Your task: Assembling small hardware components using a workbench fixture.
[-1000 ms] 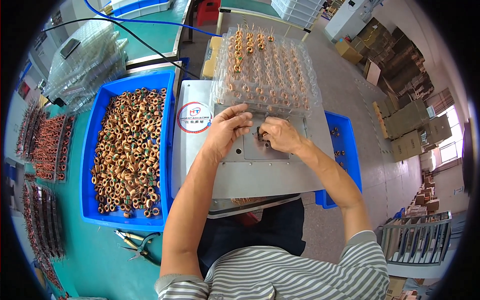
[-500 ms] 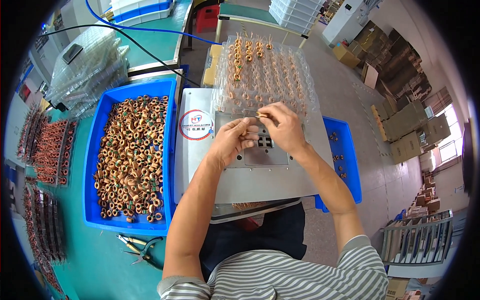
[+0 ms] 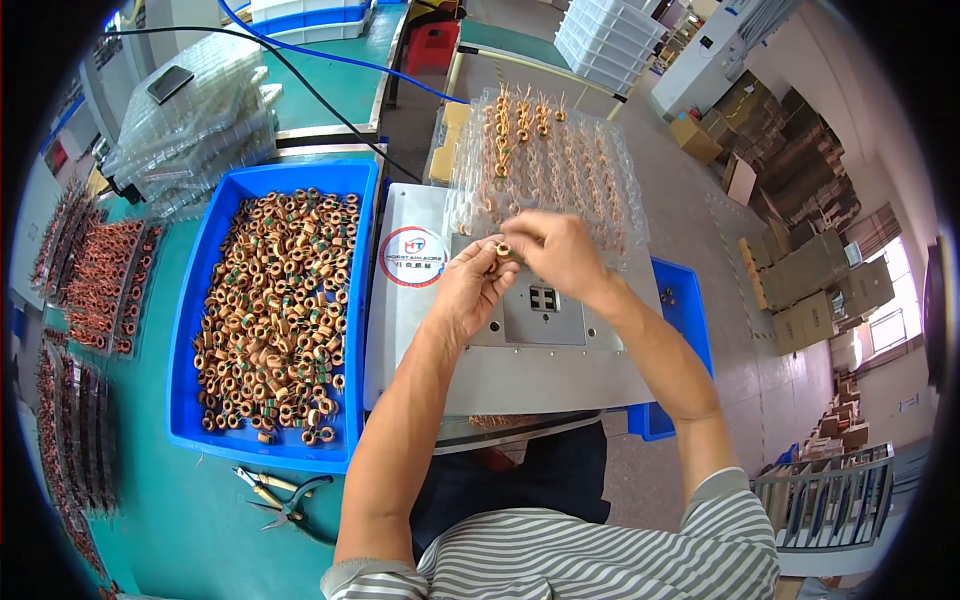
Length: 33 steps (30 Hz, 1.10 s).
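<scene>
A copper-wound ring coil (image 3: 503,249) is pinched between the thumb and fingers of my left hand (image 3: 472,288), above the grey metal machine top (image 3: 420,345). Close beside it on the right is my right hand (image 3: 565,255), its fingers bent toward the coil. Motion smears those fingertips, and whether they grip a wire end is not visible. Just below the hands, a small fixture with square openings (image 3: 543,298) is set into the machine top. Behind them lies a clear plastic tray (image 3: 625,185) with rows of coils, their wire ends pointing up.
Left of the machine, a blue bin (image 3: 190,400) holds many loose coils. Pliers and cutters (image 3: 285,505) lie on the green table (image 3: 190,540). Another blue bin (image 3: 690,300) sits at right. Stacked clear trays (image 3: 190,120) stand far left, and cables (image 3: 330,50) cross behind.
The view has shifted slightly, so the scene sits further right. My left hand has turned, bringing the coil into plain sight at its fingertips. The right hand's fingers have moved over beside the coil.
</scene>
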Motion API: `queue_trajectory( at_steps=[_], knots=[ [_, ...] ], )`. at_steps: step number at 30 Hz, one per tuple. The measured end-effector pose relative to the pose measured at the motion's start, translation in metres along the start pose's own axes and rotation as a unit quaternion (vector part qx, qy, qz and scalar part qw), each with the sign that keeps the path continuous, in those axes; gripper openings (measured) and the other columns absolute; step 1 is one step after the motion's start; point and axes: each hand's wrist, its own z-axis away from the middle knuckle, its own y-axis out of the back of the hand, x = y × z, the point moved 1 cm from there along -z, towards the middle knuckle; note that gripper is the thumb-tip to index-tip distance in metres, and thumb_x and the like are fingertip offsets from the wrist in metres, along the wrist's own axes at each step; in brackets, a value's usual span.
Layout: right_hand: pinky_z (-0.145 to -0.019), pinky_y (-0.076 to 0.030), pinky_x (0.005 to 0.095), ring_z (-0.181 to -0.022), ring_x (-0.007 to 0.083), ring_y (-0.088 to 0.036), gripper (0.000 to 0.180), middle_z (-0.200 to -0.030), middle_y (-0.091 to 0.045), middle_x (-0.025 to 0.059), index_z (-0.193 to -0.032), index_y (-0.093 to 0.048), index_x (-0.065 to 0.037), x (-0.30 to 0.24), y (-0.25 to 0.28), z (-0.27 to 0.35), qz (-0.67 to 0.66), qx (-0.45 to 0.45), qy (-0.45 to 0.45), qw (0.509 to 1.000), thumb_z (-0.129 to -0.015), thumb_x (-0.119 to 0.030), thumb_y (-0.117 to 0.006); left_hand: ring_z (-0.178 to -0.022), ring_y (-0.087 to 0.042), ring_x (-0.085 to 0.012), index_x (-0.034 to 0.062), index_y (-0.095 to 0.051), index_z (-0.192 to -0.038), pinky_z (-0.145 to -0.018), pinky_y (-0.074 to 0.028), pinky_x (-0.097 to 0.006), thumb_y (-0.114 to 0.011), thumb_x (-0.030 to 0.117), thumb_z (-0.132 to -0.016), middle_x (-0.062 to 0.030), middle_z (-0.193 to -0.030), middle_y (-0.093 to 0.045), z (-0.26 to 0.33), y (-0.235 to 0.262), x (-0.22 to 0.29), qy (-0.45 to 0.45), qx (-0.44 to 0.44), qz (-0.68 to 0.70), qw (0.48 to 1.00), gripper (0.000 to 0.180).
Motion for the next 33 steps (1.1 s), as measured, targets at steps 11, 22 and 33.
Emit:
queue_trajectory(
  at_steps=[11,22,33],
  knots=[
    [-0.076,-0.054,0.0425,-0.081,0.0314,-0.071,0.028,-0.083,-0.072,0.0177,-0.079,-0.076,-0.007,0.075,-0.009,-0.1,0.126,0.006,-0.313,0.941,-0.075,-0.035,-0.076,-0.086,-0.069,-0.0224,-0.0026,-0.054,-0.115,-0.071,-0.062,-0.028,-0.048,0.018,-0.102,-0.0106,-0.093,-0.062,0.006,-0.008,0.003,-0.002,0.009,-0.011,1.0,0.026],
    [-0.065,-0.055,0.0346,-0.073,0.0194,-0.069,0.025,-0.073,-0.068,0.011,-0.083,-0.069,-0.002,0.093,-0.012,-0.096,-0.149,0.096,-0.335,0.926,-0.075,-0.024,-0.076,-0.085,-0.068,-0.0205,-0.0038,-0.053,-0.12,-0.069,-0.06,-0.025,-0.046,0.019,-0.103,-0.0112,-0.096,-0.063,0.004,-0.005,0.001,-0.005,0.022,-0.093,0.995,0.029],
    [-0.058,-0.047,0.0218,-0.072,0.0068,-0.059,0.012,-0.086,-0.064,0.004,-0.096,-0.059,0.0,0.047,0.046,0.024,-0.245,0.026,-0.247,0.937,-0.092,-0.011,-0.063,-0.082,-0.068,-0.0187,-0.0031,-0.055,-0.118,-0.066,-0.058,-0.024,-0.047,0.019,-0.102,-0.0118,-0.099,-0.065,0.001,-0.008,-0.002,-0.002,0.006,-0.112,0.994,0.028]
  ],
)
